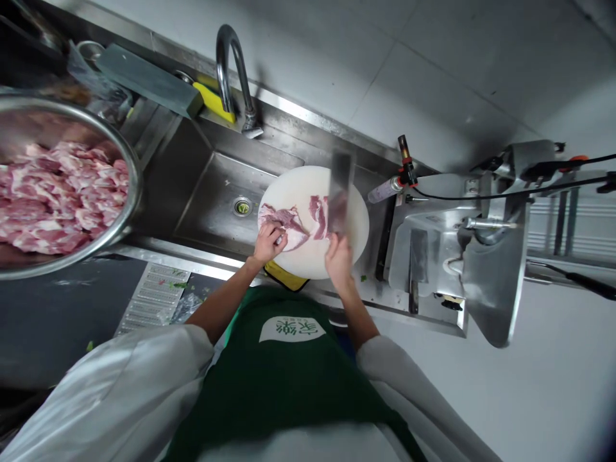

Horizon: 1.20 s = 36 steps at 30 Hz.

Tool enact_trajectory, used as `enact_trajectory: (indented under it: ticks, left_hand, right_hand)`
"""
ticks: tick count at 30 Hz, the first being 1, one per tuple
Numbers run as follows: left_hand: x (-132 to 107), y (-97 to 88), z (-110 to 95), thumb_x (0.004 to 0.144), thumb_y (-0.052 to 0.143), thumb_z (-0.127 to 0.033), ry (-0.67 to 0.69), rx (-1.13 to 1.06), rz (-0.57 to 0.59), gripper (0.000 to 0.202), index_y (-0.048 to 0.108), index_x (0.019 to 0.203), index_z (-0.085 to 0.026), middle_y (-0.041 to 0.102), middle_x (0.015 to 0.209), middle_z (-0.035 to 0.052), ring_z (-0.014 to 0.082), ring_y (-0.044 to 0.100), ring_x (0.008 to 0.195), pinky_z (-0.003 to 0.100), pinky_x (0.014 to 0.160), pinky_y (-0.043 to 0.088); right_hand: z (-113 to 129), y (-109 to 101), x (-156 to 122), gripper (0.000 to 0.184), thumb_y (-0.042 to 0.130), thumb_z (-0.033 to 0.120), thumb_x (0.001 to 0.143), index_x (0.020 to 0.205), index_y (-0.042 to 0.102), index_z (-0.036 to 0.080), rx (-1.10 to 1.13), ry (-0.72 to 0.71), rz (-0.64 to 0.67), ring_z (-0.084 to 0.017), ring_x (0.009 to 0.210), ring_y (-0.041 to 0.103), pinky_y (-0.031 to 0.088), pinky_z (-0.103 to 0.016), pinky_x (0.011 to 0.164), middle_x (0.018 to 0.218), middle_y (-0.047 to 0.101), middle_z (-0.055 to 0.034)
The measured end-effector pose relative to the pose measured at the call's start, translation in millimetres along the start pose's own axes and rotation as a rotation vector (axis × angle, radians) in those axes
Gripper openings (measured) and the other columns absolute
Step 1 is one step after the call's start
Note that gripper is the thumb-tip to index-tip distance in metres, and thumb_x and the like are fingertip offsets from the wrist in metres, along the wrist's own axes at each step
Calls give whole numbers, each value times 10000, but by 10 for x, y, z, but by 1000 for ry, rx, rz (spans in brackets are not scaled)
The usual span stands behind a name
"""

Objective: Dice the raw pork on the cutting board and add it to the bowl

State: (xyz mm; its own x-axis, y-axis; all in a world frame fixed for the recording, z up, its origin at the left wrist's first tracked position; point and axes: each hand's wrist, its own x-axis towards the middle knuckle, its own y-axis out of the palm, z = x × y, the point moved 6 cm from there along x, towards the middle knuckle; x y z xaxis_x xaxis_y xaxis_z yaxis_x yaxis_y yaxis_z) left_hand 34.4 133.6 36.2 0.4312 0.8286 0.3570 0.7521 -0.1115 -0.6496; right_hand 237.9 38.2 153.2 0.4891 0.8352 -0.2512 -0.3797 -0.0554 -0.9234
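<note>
A round white cutting board (308,264) lies across the right part of the sink. My right hand (339,258) grips the handle of a cleaver (341,192), whose broad blade, slightly blurred, stands over the right half of the board. Just left of the blade is a cut strip of raw meat (316,217), partly hidden by the steel. Curled fingers of my left hand (270,242) hold a larger piece of raw meat (294,234) at its near left edge. A gap of bare board separates the two pieces.
A big steel bowl (133,176) of raw meat stands left of the sink (216,192). Behind are a faucet (231,70), a sharpening stone (149,80) and a yellow cloth (214,102). Right of the board sit a torch (394,183) and a meat slicer (495,256).
</note>
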Motion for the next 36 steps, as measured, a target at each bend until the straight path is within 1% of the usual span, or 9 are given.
enact_trajectory:
  ticks: [2, 5, 8, 11, 16, 20, 25, 33, 36]
  left_hand:
    - [4, 16, 22, 930, 593, -303, -12, 8, 13, 98, 657, 908, -232, 666, 1087, 109, 264, 612, 1116, 460, 1003, 489]
    - [32, 35, 49, 924, 597, -301, -47, 10, 36, 91, 655, 905, -233, 667, 1085, 111, 273, 609, 1128, 475, 1013, 484]
    - [66, 10, 22, 918, 604, -297, -54, -12, 39, 89, 666, 931, -235, 660, 1090, 111, 274, 610, 1126, 479, 1018, 484]
    - [64, -92, -31, 919, 615, -311, -49, -41, 7, 126, 675, 1003, -240, 640, 1145, 113, 276, 596, 1156, 480, 1033, 481]
    - [18, -264, -53, 930, 618, -320, -136, 61, -180, 118, 672, 992, -235, 636, 1083, 112, 294, 582, 1112, 525, 1034, 444]
    - [118, 22, -175, 934, 611, -303, -59, 58, 7, 134, 706, 1003, -237, 668, 1110, 106, 299, 566, 1118, 514, 1008, 432]
    - [211, 273, -340, 969, 582, -347, 42, 138, 182, 201, 733, 1042, -236, 698, 1174, 86, 298, 563, 1112, 483, 947, 418]
    - [273, 222, -316, 961, 580, -262, 19, 178, 149, 160, 737, 952, -233, 716, 1098, 81, 281, 582, 1084, 462, 928, 409]
    - [289, 252, -289, 961, 571, -249, 8, 165, 165, 166, 732, 930, -225, 724, 1094, 75, 277, 591, 1049, 456, 910, 412]
  right_hand:
    - [28, 303, -32, 348, 327, 207, 1069, 1280, 572, 79, -20, -50, 179, -272, 1060, 680, 483, -317, 864, 1098, 713, -205]
    - [-394, 533, -323, 305, 377, 217, 1067, 1260, 582, 100, -80, 19, 379, -259, 1000, 698, 478, -306, 831, 1036, 732, -164]
    - [-937, 407, -667, 251, 422, 245, 1062, 1165, 617, 125, -123, 50, 468, -252, 971, 704, 474, -295, 810, 986, 738, -131]
    - [-1145, 126, -767, 246, 422, 255, 1059, 1096, 637, 141, -209, 43, 430, -263, 924, 706, 474, -308, 772, 954, 736, -134]
    - [-528, 62, -506, 318, 349, 256, 1084, 1261, 576, 119, -263, -67, 336, -261, 867, 718, 468, -306, 753, 906, 747, -142]
    - [-20, 356, -352, 363, 334, 207, 1084, 1376, 525, 110, -264, -211, 402, -266, 945, 731, 491, -324, 834, 1011, 762, -164]
    - [106, 465, -157, 364, 316, 208, 1087, 1311, 584, 105, -271, -170, 423, -267, 993, 727, 504, -316, 865, 1050, 757, -179]
    - [2, 324, -188, 310, 363, 233, 1095, 1268, 588, 109, -206, -157, 491, -230, 969, 720, 480, -280, 840, 1014, 751, -137]
    - [175, 379, -39, 313, 362, 167, 1078, 1290, 586, 113, -184, -178, 485, -216, 1025, 707, 472, -270, 870, 1073, 745, -138]
